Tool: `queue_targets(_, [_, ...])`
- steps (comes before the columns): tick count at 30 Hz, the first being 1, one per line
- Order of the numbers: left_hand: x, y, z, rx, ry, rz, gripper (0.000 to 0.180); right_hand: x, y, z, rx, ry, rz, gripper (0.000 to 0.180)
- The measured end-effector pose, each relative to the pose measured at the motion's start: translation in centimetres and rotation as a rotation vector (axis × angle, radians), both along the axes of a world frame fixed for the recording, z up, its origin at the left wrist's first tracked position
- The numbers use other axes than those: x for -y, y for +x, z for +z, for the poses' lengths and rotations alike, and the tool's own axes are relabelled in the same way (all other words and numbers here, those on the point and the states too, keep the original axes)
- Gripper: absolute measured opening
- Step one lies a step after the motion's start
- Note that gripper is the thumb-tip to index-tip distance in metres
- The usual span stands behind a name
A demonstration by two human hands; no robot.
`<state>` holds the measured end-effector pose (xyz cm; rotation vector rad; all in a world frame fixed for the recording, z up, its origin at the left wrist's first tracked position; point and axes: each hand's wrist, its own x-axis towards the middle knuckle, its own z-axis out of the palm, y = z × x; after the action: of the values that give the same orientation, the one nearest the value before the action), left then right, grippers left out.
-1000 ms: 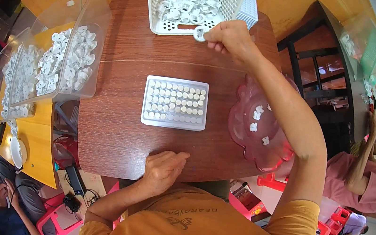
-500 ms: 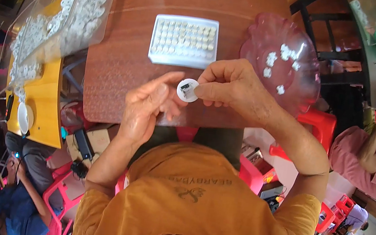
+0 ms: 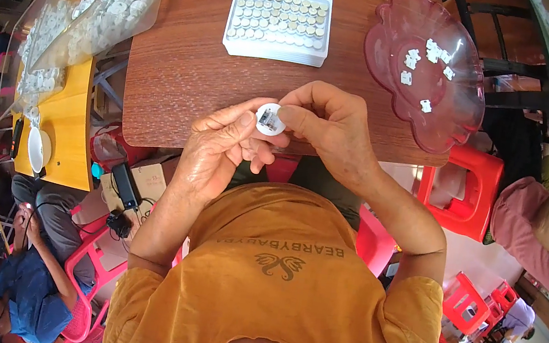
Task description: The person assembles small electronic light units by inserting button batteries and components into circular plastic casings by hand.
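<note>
Together, both hands were pinched on one small round white part (image 3: 269, 119), held just off the near edge of the brown wooden bench (image 3: 175, 82). From that part, the left hand (image 3: 222, 147) lay on the near left, its thumb and forefinger closed against the part's lower left rim, the other fingers curled beneath. On the part's right, the right hand (image 3: 332, 127) pressed its fingertips against the rim and top, closed on it as well. A small dark and metallic inset showed on the part's upturned face; its detail was too small to tell. Beyond the part, farther across the bench, lay a white rectangular tray (image 3: 278, 24) filled with rows of small round pieces. Off to the part's far right sat a pink translucent scalloped bowl (image 3: 427, 67), partly overhanging the bench's right edge, with a few small white bits (image 3: 431, 53) lying in it. To the part's far left, clear plastic bags (image 3: 113, 1) full of similar white round pieces rested across the bench's left edge and a yellow table (image 3: 64, 137). A red plastic stool (image 3: 469, 194) stood to the part's right, below the bowl.
</note>
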<state>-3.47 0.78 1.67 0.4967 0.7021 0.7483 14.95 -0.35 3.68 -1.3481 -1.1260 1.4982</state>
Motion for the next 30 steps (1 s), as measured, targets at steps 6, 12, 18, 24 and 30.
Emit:
queue_targets(6, [-0.1,-0.1,0.0,0.023,-0.028,-0.04,0.039,0.6,-1.0,-0.9,-0.051,0.103,-0.134,0.009])
queue_targets(12, [-0.1,0.4,-0.1,0.039,-0.04,-0.033,0.04,0.9,-1.0,-1.9,0.099,0.273,-0.177,0.009])
queue_targets(18, [-0.2,1.4,-0.1,0.086,-0.053,-0.083,0.039,2.1,-0.7,-2.3,0.34,0.422,-0.277,0.009])
queue_targets(24, [0.1,0.7,-0.7,-0.03,-0.01,-0.034,0.034,4.4,4.3,1.0,0.676,0.682,-0.236,0.014])
queue_targets(30, [0.1,0.7,-1.6,-0.064,0.0,-0.047,0.033,3.3,14.6,2.4,1.12,0.562,-0.345,0.007])
